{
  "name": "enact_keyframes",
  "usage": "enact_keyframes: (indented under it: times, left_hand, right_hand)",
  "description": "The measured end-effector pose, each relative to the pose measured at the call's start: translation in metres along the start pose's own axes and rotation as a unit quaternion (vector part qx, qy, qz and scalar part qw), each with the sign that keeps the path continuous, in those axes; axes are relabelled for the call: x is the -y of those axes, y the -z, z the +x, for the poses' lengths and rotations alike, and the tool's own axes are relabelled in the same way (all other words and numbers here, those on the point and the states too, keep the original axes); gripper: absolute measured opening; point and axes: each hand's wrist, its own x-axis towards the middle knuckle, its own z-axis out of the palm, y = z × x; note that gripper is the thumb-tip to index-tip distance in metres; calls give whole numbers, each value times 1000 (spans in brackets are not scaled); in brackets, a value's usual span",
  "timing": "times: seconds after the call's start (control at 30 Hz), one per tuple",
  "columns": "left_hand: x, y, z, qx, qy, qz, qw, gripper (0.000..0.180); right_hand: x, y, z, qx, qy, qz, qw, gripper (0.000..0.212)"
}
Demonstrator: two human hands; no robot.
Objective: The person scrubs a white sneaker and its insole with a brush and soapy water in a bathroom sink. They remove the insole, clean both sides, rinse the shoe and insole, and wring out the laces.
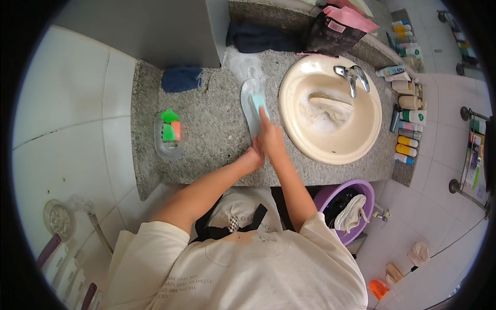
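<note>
A pale grey, wet insole lies lengthwise on the granite counter, with suds at its far end. My left hand is closed at its near end, the fingers partly hidden beside my right wrist. Over the insole, my right hand grips a pale blue oblong block, its forefinger stretched along it. The block rests on the insole's surface; whether it has bristles underneath cannot be seen. Right of my hands is the cream sink, where a pale, foam-covered item sits in sudsy water below the chrome tap.
At the left stands a clear tray with green and orange sponges. Dark cloths lie at the back. A black and pink bag stands behind the sink, several bottles along its right. Below is a purple bucket holding a white item.
</note>
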Motion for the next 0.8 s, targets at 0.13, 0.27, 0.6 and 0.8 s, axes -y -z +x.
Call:
enact_keyframes:
  times: [0.13, 0.27, 0.6, 0.8]
  left_hand:
    - [-10, -10, -6, -31, 18, 5, 999, 38]
    - [-10, -19, 1, -24, -10, -20, 999, 37]
    - [4, 13, -5, 15, -5, -31, 999, 39]
    - [2, 9, -2, 14, -8, 21, 1000, 39]
  right_hand:
    - [-17, -6, -57, 25, -4, 5, 1000, 51]
    - [5, -3, 7, -11, 5, 43, 999, 48]
    - [-14, -7, -52, 17, 7, 4, 1000, 46]
    - [9, -4, 35, -22, 14, -16, 1000, 48]
